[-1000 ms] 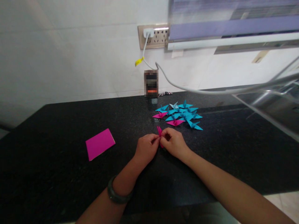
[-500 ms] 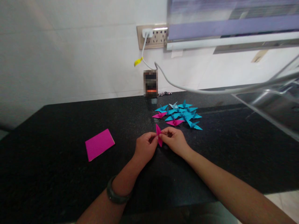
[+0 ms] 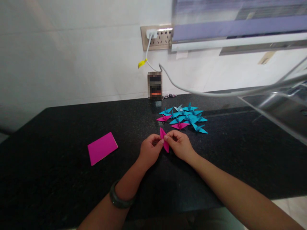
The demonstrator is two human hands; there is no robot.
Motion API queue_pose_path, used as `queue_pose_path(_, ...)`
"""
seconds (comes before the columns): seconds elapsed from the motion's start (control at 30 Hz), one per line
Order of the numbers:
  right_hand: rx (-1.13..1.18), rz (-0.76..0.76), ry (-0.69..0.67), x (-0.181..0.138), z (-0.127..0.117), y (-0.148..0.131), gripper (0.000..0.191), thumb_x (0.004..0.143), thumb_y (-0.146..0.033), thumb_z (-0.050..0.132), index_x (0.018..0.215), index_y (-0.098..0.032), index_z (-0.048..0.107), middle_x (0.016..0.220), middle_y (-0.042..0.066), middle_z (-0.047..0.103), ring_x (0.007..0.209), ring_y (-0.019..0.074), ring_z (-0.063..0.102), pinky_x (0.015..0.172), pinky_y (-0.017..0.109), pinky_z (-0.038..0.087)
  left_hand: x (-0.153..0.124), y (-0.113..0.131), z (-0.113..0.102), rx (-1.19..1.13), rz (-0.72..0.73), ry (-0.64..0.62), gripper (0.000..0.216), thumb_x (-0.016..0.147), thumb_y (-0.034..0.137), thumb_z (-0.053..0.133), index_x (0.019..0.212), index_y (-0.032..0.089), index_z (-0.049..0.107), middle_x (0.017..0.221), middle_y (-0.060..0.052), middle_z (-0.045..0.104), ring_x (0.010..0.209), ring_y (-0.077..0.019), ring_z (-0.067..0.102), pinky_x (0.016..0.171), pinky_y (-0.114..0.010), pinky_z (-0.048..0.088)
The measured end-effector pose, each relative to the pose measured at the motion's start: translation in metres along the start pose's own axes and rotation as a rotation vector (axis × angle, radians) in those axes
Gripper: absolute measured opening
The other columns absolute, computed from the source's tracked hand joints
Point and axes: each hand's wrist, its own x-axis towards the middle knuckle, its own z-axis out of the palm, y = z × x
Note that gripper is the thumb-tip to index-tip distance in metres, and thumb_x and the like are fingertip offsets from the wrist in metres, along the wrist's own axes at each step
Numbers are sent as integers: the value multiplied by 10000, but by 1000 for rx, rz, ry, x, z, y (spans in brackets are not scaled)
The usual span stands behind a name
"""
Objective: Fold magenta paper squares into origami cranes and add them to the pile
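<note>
A black stone countertop [image 3: 59, 191] runs beneath a white tiled wall [image 3: 72, 57], where a white cable [image 3: 192, 91] hangs from a socket strip [image 3: 157, 37] at 12 o'clock from the hands. A person's left hand [image 3: 150, 152], with a dark bangle [image 3: 118, 199] on its wrist, and right hand [image 3: 179, 145] meet low over the middle of the counter. A cluster of blue and pink paper cranes [image 3: 185, 118] lies at 1 o'clock, near the right hand but apart from it. A flat pink sheet [image 3: 102, 148] rests at 9 o'clock, well apart. Between the two hands stands a pink folded paper [image 3: 164, 140], a narrow pointed shape, one tip toward 12 o'clock above the knuckles and the other toward 6. Thumb and forefinger of each hand are pinched on it, the left on its left edge, the right on its right.
</note>
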Motion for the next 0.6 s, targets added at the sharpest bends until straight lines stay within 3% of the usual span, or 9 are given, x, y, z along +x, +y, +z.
queue_pose_path(0.17,43,20,31,1,1,2,183,746,-327,548,662,-164,535,560,-25,492,500,95,442,483,217,373,2,1,-1,-137,-86,37,157,655,287,657,687,138,617,633,-6,616,581,-108,548,566,-216,415)
queue_pose_path(0.37,93,15,-8,0,2,0,171,745,-323,553,683,-164,544,579,-19,509,512,98,453,487,222,374,3,4,1,-445,-191,9,204,592,197,710,765,125,629,706,-20,654,648,-113,593,652,-237,458)
queue_pose_path(0.6,213,29,-54,1,1,-3,176,723,-336,569,679,-168,540,578,-22,519,510,95,460,493,226,379,3,0,-2,-588,-271,-121,168,633,229,700,738,113,638,681,-15,637,616,-92,577,660,-243,466)
